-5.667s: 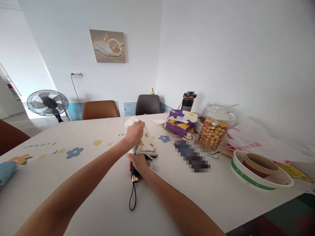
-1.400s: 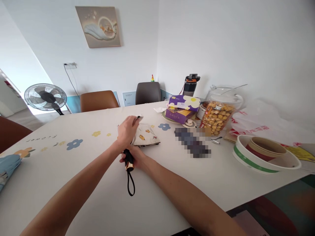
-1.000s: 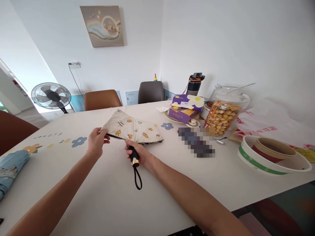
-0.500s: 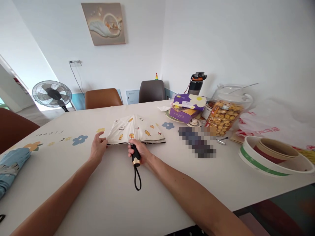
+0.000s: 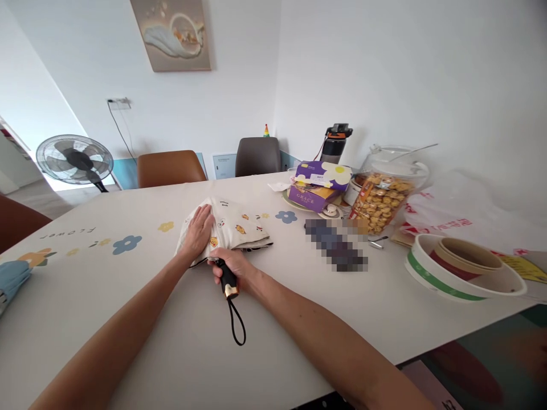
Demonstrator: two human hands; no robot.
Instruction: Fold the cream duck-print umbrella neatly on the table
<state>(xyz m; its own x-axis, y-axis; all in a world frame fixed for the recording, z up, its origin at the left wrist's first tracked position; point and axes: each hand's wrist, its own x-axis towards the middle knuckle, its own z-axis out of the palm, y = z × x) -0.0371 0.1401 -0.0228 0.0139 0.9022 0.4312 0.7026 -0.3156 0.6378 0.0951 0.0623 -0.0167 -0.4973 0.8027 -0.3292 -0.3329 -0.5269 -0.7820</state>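
Note:
A folded cream umbrella (image 5: 239, 228) with small orange cartoon prints lies on the white table (image 5: 299, 319). My left hand (image 5: 198, 229) rests flat on the canopy's left part, fingers stretched out. My right hand (image 5: 228, 267) is closed round the umbrella's black handle with a gold end cap. A black wrist loop (image 5: 236, 324) trails from the handle toward me on the tabletop.
Right of the umbrella lie a blurred dark object (image 5: 335, 246), a purple box (image 5: 318, 185), a clear snack jar (image 5: 384, 193), a black bottle (image 5: 335, 145), stacked paper bowls (image 5: 464, 267) and plastic bags (image 5: 453, 216). Chairs (image 5: 171, 167) and a fan (image 5: 73, 160) stand beyond the far edge. Blue cloth (image 5: 11, 279) lies far left.
My left hand let go of the canopy's edge, which it had spread out to the left, and now lies flat on top of the fabric. The right hand kept hold of the handle.

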